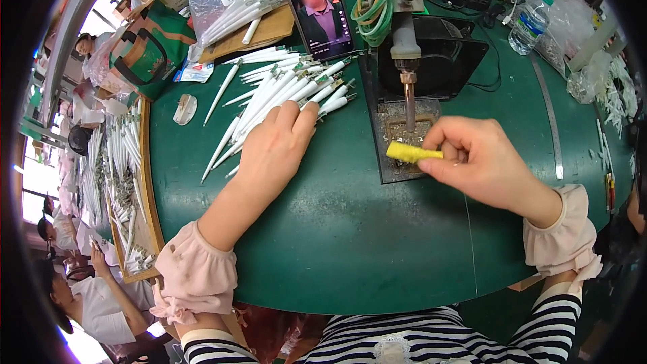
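Note:
A pile of white pen-shaped sticks [269,91] with small green circuit boards at their ends lies on the table. My left hand [278,141] is on its near side, fingers curled down on a stick; the fingertips are partly hidden. My right hand [472,158] is closed in a pinch on a yellow fuzzy tube-like piece [406,152], its wider end pointing left. That piece is just in front of a soldering iron [409,87], clamped tip-down over a dirty metal plate [391,118] spotted with solder.
Behind the pile, a phone [319,13] leans upright beside plastic bags of more sticks. A wooden-edged tray [149,189] of sticks stands at left. Green wire [373,13] hangs by the iron stand. At right are a steel ruler [549,114] and a water bottle [530,23]. Other people sit far left.

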Tool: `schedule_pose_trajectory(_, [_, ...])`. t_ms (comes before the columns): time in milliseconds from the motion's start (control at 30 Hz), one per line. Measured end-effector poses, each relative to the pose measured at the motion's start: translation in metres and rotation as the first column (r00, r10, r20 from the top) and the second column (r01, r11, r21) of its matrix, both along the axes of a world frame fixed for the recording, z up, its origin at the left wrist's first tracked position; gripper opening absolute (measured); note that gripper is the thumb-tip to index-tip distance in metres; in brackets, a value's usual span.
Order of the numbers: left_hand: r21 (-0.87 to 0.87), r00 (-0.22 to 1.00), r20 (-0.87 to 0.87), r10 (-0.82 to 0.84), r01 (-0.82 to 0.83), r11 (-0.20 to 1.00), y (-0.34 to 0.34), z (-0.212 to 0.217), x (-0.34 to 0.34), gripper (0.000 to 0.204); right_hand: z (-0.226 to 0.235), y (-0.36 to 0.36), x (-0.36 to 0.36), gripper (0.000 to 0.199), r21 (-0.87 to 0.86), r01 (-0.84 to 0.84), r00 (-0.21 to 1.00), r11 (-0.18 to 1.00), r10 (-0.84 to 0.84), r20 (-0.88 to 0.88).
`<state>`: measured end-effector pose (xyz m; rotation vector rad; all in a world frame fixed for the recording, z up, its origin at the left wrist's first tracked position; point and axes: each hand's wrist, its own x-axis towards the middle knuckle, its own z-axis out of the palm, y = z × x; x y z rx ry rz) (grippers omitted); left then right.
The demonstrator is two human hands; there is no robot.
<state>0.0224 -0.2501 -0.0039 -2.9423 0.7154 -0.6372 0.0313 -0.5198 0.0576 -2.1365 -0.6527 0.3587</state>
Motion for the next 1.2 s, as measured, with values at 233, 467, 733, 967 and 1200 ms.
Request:
schedule_pose_trajectory(233, [-0.172,0.997,-0.074,-0.038,0.024,0.985,-0.001,0.009,-0.004,0.042,-0.001,-0.036,-0.003,0.015,-0.214,0.177,0.924,0.961,-0.088,0.373])
schedule_pose_trajectory(467, [-0.123,0.991,0.035,-0.132,0.136,0.983,0.003,0.006,-0.023,0.025,0.005,-0.058,0.000,0.023,-0.340,0.378,0.901,0.861,-0.258,0.348])
schedule_pose_trajectory(733, [-0.224,0.987,-0.044,-0.156,0.143,0.964,0.004,0.013,-0.039,0.021,0.003,-0.029,-0.003,0.012,0.104,-0.208,0.886,0.973,0.232,-0.401])
schedule_pose_trajectory(967, [-0.660,0.747,-0.561,-0.357,-0.143,0.738,-0.054,0.042,-0.052,0.016,-0.014,-0.007,-0.018,0.015,0.216,-0.070,0.870,0.974,0.165,-0.464])
schedule_pose_trajectory(1200, [-0.731,0.612,-0.640,-0.465,-0.299,0.613,-0.076,0.048,-0.040,0.017,-0.017,-0.012,-0.012,0.014,0.350,0.060,0.828,0.935,0.149,-0.541])
